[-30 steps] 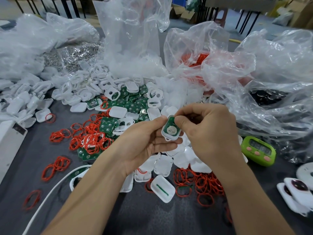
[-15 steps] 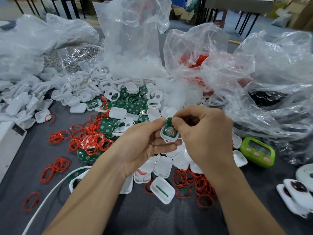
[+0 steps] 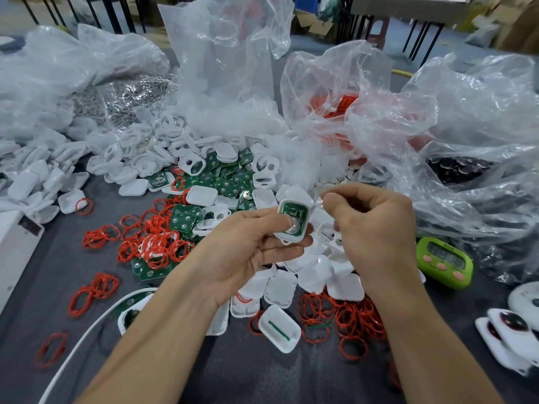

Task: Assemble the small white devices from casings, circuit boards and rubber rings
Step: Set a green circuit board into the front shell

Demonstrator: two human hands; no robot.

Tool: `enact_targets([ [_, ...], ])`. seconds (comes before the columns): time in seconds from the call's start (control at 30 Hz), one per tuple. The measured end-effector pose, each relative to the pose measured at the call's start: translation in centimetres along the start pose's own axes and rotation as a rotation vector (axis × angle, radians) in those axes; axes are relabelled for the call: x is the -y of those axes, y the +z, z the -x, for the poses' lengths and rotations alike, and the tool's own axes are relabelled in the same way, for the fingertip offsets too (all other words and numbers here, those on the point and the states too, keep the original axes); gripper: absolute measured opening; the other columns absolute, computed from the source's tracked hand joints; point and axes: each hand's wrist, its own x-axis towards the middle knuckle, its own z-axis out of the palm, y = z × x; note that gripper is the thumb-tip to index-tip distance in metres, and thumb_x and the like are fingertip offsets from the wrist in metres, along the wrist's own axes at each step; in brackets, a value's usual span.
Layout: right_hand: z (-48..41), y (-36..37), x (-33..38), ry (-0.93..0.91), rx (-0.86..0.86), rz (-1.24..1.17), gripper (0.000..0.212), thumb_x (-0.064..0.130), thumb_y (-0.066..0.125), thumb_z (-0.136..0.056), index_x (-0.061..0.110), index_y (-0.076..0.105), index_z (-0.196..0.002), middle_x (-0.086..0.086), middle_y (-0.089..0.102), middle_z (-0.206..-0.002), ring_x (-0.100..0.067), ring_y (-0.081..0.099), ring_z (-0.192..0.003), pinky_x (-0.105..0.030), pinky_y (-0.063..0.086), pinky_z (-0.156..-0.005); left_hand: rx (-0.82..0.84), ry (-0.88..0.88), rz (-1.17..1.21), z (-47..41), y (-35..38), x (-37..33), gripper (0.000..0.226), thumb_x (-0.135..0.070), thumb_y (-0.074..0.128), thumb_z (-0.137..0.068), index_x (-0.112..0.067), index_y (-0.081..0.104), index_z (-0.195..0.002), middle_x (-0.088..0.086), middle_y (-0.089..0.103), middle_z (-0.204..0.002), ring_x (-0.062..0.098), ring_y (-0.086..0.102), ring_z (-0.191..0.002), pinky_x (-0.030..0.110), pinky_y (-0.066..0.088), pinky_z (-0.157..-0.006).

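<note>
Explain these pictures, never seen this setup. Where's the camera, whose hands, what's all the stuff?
No machine here: a person works with bare hands, and every picture comes from one wide-angle camera worn on their head, looking forward and down.

The left hand holds a white casing with a green circuit board seated in it. Its thumb presses on a round metal disc on the board. The right hand hovers beside it with fingers curled; whether it pinches anything, I cannot tell.

On the grey table lie loose white casings, more green boards, red rubber rings and a green timer. Clear plastic bags of parts stand behind.
</note>
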Motion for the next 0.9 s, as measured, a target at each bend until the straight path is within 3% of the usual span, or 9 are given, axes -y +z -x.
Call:
enact_targets([
  [0.2, 0.8, 0.2, 0.1, 0.012, 0.172, -0.032, 0.008, 0.038, 0.075, -0.077, 0.036, 0.080, -0.083, 0.010, 0.076, -0.072, -0.009, 0.068, -0.063, -0.036, 0.059, -0.067, 0.001, 0.008, -0.029, 0.1, 0.2, 0.0, 0.021, -0.005, 0.064, -0.093, -0.010, 0.084, -0.090, 0.020, 0.078, -0.102, 0.029, 0.077, -0.096, 0.025, 0.062, -0.069],
  [0.33, 0.9, 0.2, -0.1, -0.023, 0.175, 0.013, 0.004, 0.030, 0.078, -0.082, 0.032, 0.081, -0.080, 0.013, 0.075, -0.071, -0.007, 0.070, -0.064, -0.027, 0.058, -0.063, 0.027, 0.019, -0.073, 0.1, 0.1, 0.1, 0.016, -0.010, 0.068, -0.088, -0.012, 0.084, -0.086, 0.019, 0.078, -0.095, 0.028, 0.078, -0.093, 0.026, 0.062, -0.068],
  [0.5, 1.3, 0.5, -0.2, -0.048, 0.149, 0.054, 0.015, 0.019, 0.080, -0.083, 0.031, 0.078, -0.074, 0.015, 0.074, -0.066, -0.002, 0.070, -0.060, -0.012, 0.051, -0.054, 0.014, 0.059, -0.102, 0.1, 0.2, 0.6, 0.027, 0.000, 0.058, -0.097, -0.011, 0.083, -0.097, 0.020, 0.078, -0.097, 0.032, 0.077, -0.094, 0.026, 0.062, -0.067],
  [0.8, 1.3, 0.9, -0.3, 0.068, 0.166, -0.046, 0.007, 0.029, 0.080, -0.082, 0.031, 0.079, -0.075, 0.010, 0.074, -0.063, -0.006, 0.068, -0.054, -0.017, 0.050, -0.054, 0.006, 0.127, -0.148, 0.2, 0.2, 0.7, 0.028, -0.001, 0.055, -0.101, -0.010, 0.076, -0.117, 0.024, 0.076, -0.102, 0.034, 0.077, -0.093, 0.027, 0.063, -0.067],
  [0.9, 1.2, 0.6, -0.1, 0.105, 0.192, -0.119, 0.005, 0.019, 0.081, -0.085, 0.022, 0.081, -0.082, 0.004, 0.075, -0.064, -0.007, 0.067, -0.051, -0.019, 0.051, -0.053, 0.015, 0.136, -0.145, 0.2, 0.0, 0.7, 0.029, -0.002, 0.055, -0.101, -0.010, 0.073, -0.122, 0.024, 0.076, -0.106, 0.039, 0.075, -0.099, 0.028, 0.063, -0.069],
])
